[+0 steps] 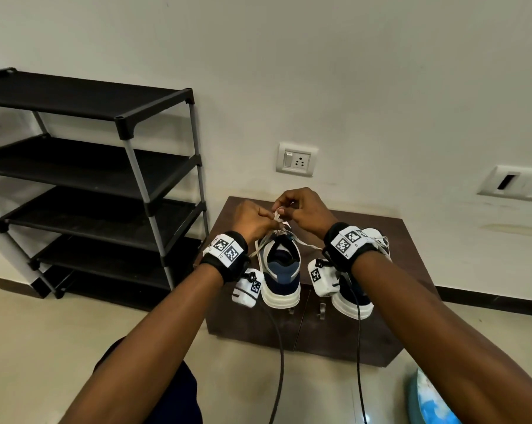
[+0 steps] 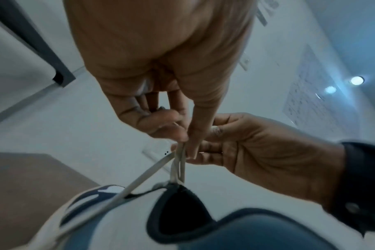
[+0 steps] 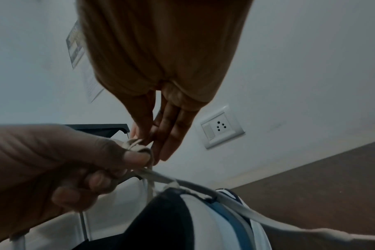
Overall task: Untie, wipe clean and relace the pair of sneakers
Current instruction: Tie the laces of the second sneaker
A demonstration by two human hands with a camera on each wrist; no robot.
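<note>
Off-white flat lace (image 2: 178, 162) is what both your hands meet on, raised just above the tongue of the left sneaker (image 1: 279, 267). Your left hand (image 1: 252, 220) pinches a doubled loop of it between thumb and forefinger, the other fingers curled underneath. Your right hand (image 1: 303, 209) pinches the lace just beyond that pinch, fingertips nearly touching the left thumb. Likely you're forming or working the bow knot; whether it's going on or coming off can't be told.

- Held high, probably so the strands stay taut from the top eyelets and the knot stays clear of the tongue.
- One strand runs from the pinch down across the near side of the shoe; another tail trails off to the right of your grip and lies loose.
- Sneaker sits heel toward you on the brown cabinet (image 1: 390, 237), heel at the near edge. The second sneaker (image 1: 355, 298) stands beside it under your right wrist, heel overhanging the edge a little.
- Room: open above and beyond the grip up to the wall; the socket plate (image 1: 296, 160) is well apart. Black shoe rack (image 1: 105, 166) stands off to the left, not in the way.
- Risk, as judged: a hard pull toward you could drag the shoe off the near edge.
</note>
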